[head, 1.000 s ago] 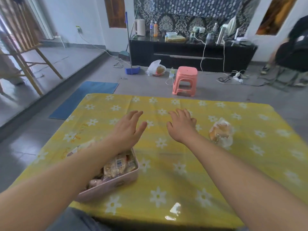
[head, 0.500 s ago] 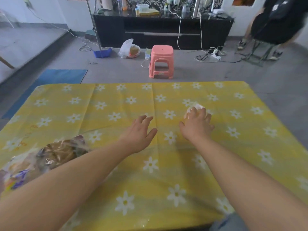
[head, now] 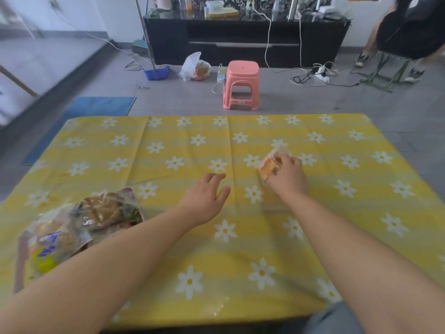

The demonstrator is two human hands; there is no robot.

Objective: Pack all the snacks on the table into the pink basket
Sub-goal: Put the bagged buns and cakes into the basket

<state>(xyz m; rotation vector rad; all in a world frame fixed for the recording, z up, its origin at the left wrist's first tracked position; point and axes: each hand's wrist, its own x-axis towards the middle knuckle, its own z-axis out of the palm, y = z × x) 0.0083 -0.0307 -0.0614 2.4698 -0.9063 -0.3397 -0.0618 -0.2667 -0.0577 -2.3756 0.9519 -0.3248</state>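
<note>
My right hand (head: 287,175) is closed around a clear-wrapped bun (head: 268,166) at the middle right of the yellow daisy tablecloth (head: 240,249). Left of it, my left hand (head: 204,198) hovers over the cloth, empty, with its fingers spread. The pink basket (head: 18,266) stands at the table's near left, heaped with several wrapped snacks (head: 96,213); my left forearm covers its near side.
A pink plastic stool (head: 242,85) stands on the floor just beyond the table's far edge. Further back are a white plastic bag (head: 195,67), a blue dustpan (head: 156,73), loose cables and a black cabinet. A person sits on a chair at the far right.
My right hand reached right to the wrapped bun and closed on it. The view tilted down and right, so the basket shifted to the lower left. My left hand stayed open over the cloth.
</note>
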